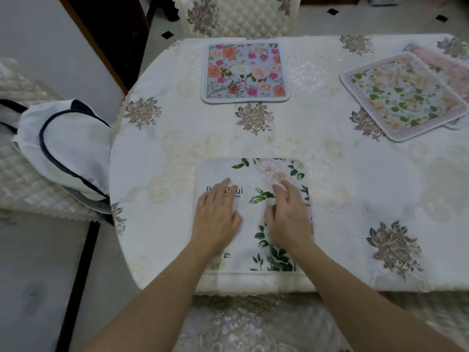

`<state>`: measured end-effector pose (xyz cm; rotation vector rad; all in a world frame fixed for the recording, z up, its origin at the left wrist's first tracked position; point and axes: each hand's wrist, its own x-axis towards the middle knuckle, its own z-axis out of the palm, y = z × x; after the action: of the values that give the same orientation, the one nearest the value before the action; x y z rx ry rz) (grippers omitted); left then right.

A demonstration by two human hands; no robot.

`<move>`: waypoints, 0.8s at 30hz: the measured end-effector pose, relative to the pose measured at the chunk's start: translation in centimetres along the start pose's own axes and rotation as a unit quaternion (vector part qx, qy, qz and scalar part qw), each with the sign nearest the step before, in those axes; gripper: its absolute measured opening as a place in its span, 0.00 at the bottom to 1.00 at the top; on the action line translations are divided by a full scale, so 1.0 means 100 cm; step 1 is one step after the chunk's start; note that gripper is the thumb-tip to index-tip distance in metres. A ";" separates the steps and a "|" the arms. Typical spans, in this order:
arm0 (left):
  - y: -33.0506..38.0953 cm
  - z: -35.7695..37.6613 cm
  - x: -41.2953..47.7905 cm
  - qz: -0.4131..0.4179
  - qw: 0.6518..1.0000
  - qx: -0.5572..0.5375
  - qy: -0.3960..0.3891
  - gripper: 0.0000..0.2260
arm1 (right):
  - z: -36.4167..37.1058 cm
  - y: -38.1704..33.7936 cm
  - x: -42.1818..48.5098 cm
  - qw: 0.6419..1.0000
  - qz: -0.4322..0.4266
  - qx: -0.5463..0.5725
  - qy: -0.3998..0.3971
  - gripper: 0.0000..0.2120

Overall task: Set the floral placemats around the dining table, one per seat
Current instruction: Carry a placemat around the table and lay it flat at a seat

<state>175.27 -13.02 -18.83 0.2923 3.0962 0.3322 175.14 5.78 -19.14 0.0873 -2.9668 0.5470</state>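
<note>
On the far left, off the table, a white bag (63,148) with dark trim sits on a padded chair (22,189), close to the table's left edge.

At the near edge of the tabletop (177,138) lies a white placemat (253,219) with green leaves and pale roses. Its near side runs along the table's near edge. It is a bit longer from near to far than from side to side, so its long way points across the table toward the far chair (241,16). The black letters on it read left to right, facing the person.

The left hand (215,214) lies flat on the left half of this mat, fingers spread and loose, gripping nothing. The right hand (289,214) lies flat on the right half in the same way, open and just pressing down. It looks like the person is smoothing and lining up this mat at the near seat.

At the far edge, in front of the far chair, a blue placemat (245,72) with pink and orange flowers sits square to that edge.

Toward the far right, a green-leaf placemat (403,97) lies turned at a slant on top of a pink placemat (446,64). These two look unplaced. The next move is likely to let go here, reach right, lift the top mat, and carry it to an empty seat.
</note>
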 end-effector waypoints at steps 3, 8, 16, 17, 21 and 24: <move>0.008 0.021 -0.002 -0.004 0.999 -0.021 -0.043 0.28 | 0.026 -0.015 -0.010 0.994 -0.061 -0.015 -0.090 0.27; -0.003 0.035 -0.009 0.003 0.998 0.018 -0.055 0.30 | 0.032 0.009 -0.016 0.985 -0.083 -0.089 -0.119 0.34; -0.016 0.030 -0.019 -0.021 0.998 0.009 -0.056 0.33 | 0.020 0.030 -0.019 0.984 -0.045 -0.098 -0.141 0.37; -0.016 0.030 -0.018 -0.020 0.998 0.010 -0.059 0.33 | 0.020 0.031 -0.019 0.983 -0.046 -0.100 -0.148 0.37; -0.014 0.025 -0.019 -0.025 0.995 -0.002 -0.095 0.33 | 0.012 0.033 -0.016 0.975 -0.053 -0.086 -0.198 0.38; -0.012 0.012 -0.014 -0.027 0.993 -0.021 -0.113 0.33 | -0.012 0.038 -0.004 0.966 -0.068 -0.052 -0.244 0.37</move>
<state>176.47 -14.19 -20.24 0.2282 2.8641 0.3376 175.40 9.75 -19.39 0.4769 -3.4194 0.3965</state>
